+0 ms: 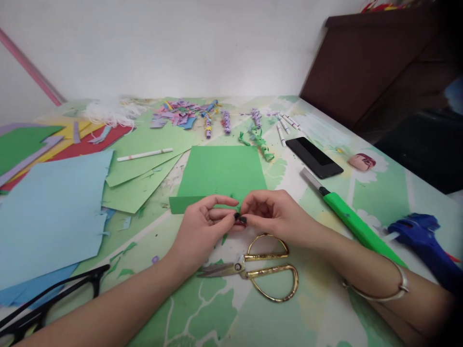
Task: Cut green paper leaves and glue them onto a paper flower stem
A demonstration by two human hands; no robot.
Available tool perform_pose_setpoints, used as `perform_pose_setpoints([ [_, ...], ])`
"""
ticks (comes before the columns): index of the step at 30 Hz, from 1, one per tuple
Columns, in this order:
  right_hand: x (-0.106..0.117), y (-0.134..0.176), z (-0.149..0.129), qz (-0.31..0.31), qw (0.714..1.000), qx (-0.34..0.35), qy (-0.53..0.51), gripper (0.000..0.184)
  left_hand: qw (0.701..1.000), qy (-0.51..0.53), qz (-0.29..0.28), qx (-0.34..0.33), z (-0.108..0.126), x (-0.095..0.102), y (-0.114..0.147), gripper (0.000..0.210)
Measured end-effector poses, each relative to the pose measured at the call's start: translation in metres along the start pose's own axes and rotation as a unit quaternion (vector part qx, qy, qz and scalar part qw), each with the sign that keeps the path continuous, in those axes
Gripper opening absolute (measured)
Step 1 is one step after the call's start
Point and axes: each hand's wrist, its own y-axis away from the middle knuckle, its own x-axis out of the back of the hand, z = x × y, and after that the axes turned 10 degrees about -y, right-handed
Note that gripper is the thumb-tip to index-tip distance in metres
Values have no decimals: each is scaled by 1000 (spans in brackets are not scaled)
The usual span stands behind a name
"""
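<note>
There are two hands (200,222) (272,212), one pair of scissors (238,268), one bracelet (403,285) and one green-handled knife (356,224)

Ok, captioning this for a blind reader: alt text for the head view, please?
Bare left hand and right hand meet at the near edge of a rectangular green paper sheet. Golden-handled metal scissors lie nearer the camera; light blue paper lies left.

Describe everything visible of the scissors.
The scissors lie on the tablecloth, on the near side of the left hand and right hand, neither of which appears to touch them. The pale metal blades point left, slightly apart, and cross at a round pivot. The two D-shaped handles look gold-coloured and metallic, with dark, worn-looking patches, and stand spread.
</note>
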Motion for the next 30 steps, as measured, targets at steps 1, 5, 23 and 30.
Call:
perform_pose_setpoints([
  [1, 0, -1, 1, 4, 1000, 1, 2, 4, 1000, -4, -1, -1, 0, 0, 0, 25],
  [5, 0, -2, 2, 14, 1000, 6, 0, 4, 1000, -14, -1, -12, -1, 1, 0, 26],
  [23, 2, -1, -1, 11, 999, 10, 31, 4, 999, -27, 5, -28, 0, 0, 2, 20],
  [30, 1, 0, -2, 16, 998, 12, 55, 4, 998, -40, 11, -37, 2, -1, 4, 13],
])
